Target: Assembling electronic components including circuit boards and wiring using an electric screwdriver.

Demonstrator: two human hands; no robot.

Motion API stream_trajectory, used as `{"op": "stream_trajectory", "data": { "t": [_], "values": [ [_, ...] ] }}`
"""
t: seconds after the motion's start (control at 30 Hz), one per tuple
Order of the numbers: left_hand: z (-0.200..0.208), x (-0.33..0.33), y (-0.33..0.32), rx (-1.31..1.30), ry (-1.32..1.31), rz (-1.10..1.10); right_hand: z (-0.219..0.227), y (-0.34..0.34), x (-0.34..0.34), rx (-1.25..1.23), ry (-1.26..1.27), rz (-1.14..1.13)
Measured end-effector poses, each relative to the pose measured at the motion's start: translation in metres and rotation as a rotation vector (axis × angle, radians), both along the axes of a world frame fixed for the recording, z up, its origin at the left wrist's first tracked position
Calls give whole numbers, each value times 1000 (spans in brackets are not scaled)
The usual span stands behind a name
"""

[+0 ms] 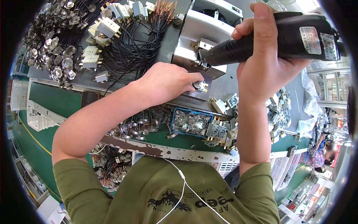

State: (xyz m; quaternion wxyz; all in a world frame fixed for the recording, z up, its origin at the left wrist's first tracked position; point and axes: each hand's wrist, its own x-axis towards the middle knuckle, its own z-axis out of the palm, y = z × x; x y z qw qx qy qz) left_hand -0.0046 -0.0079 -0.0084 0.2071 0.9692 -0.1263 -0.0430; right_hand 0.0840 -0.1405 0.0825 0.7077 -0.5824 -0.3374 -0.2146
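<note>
Tool (287, 35) in right hand (263, 71) points left, long axis running crosswise.

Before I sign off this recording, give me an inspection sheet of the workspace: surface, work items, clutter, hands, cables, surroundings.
Surface: grey worktop, with a green strip and chipped white edge along the front.
Work items: small pale block over a dark metal plate; black handheld tool, tip near a shiny metal stand, contact unclear.
Clutter: heaped round metal parts at left; pale blocks at right; blue tray of small metal pieces.
Hands: left hand has fingers at the small block, grip partly hidden; right hand grips the tool.
Cables: bundled black wires; white cord over the shirt.
Surroundings: white crate, green floor, another person.
</note>
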Motion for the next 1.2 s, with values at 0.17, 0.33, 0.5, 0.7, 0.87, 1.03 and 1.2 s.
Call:
{"op": "stream_trajectory", "data": {
  "t": [0.17,0.33,0.5,0.7,0.87,1.03,1.2],
  "values": [
    [-4,-1,1,-11,-40,4,11,13,-18,-7,128,-68],
    [-10,-3,3,-28,-94,-5,6,0,-3,-133,58,6],
    [-10,-5,4,-25,-120,-11,18,7,-22,-50,183,-37],
    [-17,-7,3,-70,-215,7,13,-13,-30,-54,213,22],
    [-3,-3,2,-37,-104,5,7,-31,-32,-96,182,10],
    [0,-3,2,17,-59,22,5,-31,-36,-123,250,13],
    [0,-2,1,20,-52,12,-2,-31,-35,-101,294,10]
  ]
}}
